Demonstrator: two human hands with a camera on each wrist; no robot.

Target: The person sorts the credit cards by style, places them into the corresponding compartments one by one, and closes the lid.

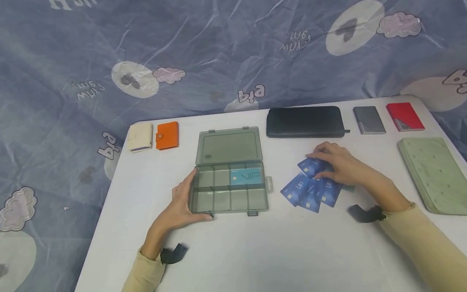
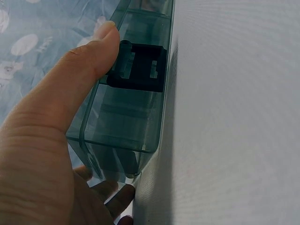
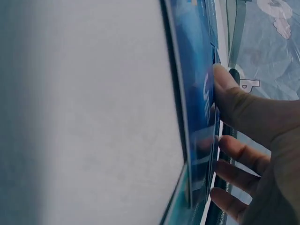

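Note:
A clear grey-green divided plastic box (image 1: 230, 198) lies with its lid folded back. One light-blue VIP card (image 1: 246, 177) is in its upper right compartments. My left hand (image 1: 179, 207) grips the box's left end, thumb by the front latch (image 2: 138, 67) and fingers along the side wall. To the right of the box, several dark-blue VIP cards (image 1: 293, 189) lie fanned and overlapping. Over them, my right hand (image 1: 337, 164) holds the topmost blue card (image 1: 311, 165) between thumb and fingers. The right wrist view shows the thumb (image 3: 227, 82) against the cards' edges.
Behind the cards lies a black long wallet (image 1: 305, 121). Grey (image 1: 369, 119) and red (image 1: 405, 116) card holders sit at the back right, near a green padded pouch (image 1: 434, 174). Cream (image 1: 140, 137) and orange (image 1: 167, 135) small wallets stay at the back left.

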